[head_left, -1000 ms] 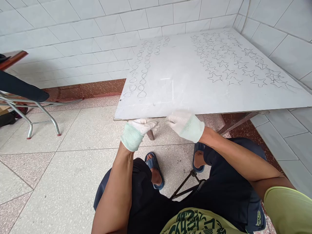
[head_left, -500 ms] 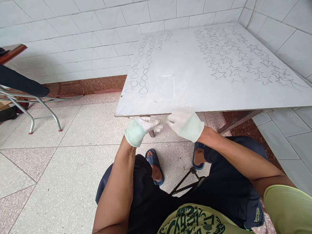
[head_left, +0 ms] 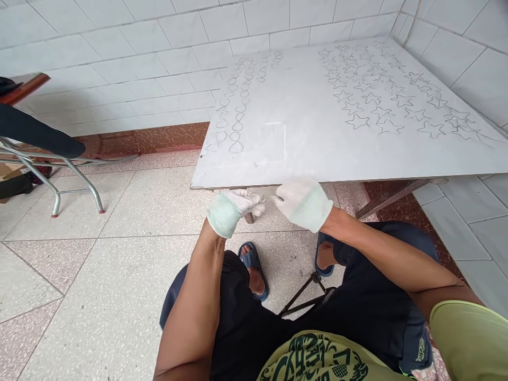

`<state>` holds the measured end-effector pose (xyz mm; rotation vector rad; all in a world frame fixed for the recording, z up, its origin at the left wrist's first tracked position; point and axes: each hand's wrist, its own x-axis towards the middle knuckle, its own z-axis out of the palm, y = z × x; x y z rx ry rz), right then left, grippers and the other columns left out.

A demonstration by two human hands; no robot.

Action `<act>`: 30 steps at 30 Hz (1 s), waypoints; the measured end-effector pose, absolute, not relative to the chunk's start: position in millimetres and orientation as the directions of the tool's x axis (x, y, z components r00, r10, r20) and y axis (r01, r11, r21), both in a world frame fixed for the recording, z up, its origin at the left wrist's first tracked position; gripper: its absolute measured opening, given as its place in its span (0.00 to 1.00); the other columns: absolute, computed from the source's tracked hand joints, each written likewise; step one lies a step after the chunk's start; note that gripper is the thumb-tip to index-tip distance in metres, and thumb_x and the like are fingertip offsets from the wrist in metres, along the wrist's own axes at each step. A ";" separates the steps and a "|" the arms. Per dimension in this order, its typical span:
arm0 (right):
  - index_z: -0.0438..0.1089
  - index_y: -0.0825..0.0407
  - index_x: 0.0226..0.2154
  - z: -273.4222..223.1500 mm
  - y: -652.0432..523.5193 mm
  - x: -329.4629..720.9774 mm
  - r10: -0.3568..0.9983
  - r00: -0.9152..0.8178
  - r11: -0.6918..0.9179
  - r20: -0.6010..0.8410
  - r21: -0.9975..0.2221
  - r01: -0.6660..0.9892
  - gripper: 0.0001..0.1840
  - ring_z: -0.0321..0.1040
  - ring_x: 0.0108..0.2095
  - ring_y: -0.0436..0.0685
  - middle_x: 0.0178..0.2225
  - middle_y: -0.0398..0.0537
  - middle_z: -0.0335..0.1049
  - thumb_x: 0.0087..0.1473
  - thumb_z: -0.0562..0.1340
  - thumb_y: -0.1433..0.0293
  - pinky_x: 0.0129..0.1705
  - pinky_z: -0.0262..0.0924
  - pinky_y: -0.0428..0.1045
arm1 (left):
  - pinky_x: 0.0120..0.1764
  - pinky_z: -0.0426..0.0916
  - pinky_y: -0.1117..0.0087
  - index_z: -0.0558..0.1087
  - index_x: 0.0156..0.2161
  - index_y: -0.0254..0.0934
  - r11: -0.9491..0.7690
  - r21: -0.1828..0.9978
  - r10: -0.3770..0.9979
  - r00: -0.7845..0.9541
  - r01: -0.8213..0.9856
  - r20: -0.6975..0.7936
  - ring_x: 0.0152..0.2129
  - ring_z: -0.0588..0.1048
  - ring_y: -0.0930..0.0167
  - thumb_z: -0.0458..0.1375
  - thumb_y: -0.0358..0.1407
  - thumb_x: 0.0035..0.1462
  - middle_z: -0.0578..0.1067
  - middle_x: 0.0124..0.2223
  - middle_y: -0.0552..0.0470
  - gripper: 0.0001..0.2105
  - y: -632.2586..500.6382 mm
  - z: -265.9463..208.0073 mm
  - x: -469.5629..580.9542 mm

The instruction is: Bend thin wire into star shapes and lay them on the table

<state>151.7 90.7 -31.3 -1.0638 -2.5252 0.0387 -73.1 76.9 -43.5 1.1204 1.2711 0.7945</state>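
Observation:
Both my hands wear white knit gloves with pale green cuffs and meet at the front edge of the white table [head_left: 337, 159]. My left hand [head_left: 238, 203] is just below the edge, its fingers pressed together and pointing right. My right hand [head_left: 299, 201] faces it a short gap away, knuckles up over the edge, thumb and forefinger pinched. Whatever is between the fingers is too thin or hidden to make out. On the tabletop lie thin, wire-like star outlines [head_left: 358, 121] at the right and figure-eight outlines [head_left: 235, 143] in rows at the left.
Tiled walls [head_left: 178, 32] border the table behind and at the right. At the far left are a person's dark-trousered leg [head_left: 39, 132], a metal-legged stool [head_left: 79, 190] and a red-brown table corner [head_left: 27, 87]. A dark folding metal frame [head_left: 301, 296] stands between my legs.
The scene has shifted slightly right in view. My right thumb and forefinger are curled in more, and the small gap between the hands shows a little more clearly.

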 end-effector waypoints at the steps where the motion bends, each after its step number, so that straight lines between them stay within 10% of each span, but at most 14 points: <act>1: 0.80 0.53 0.31 -32.3 91.0 151.2 0.698 -0.620 0.704 0.357 -0.184 0.686 0.21 0.69 0.35 0.60 0.30 0.54 0.76 0.70 0.55 0.66 0.39 0.51 0.55 | 0.28 0.75 0.63 0.76 0.25 0.35 0.309 0.944 0.932 0.159 0.114 -0.325 0.23 0.80 0.63 0.73 0.52 0.44 0.79 0.25 0.45 0.21 78.2 -43.9 -72.5; 30: 0.79 0.51 0.29 -38.6 82.8 125.4 0.911 -0.297 0.384 0.287 -0.324 0.865 0.22 0.70 0.33 0.59 0.30 0.57 0.79 0.71 0.58 0.62 0.35 0.51 0.53 | 0.23 0.69 0.68 0.78 0.24 0.38 0.194 0.951 0.980 -0.011 0.242 -0.197 0.20 0.76 0.67 0.68 0.47 0.49 0.81 0.26 0.47 0.14 69.5 -29.3 -57.2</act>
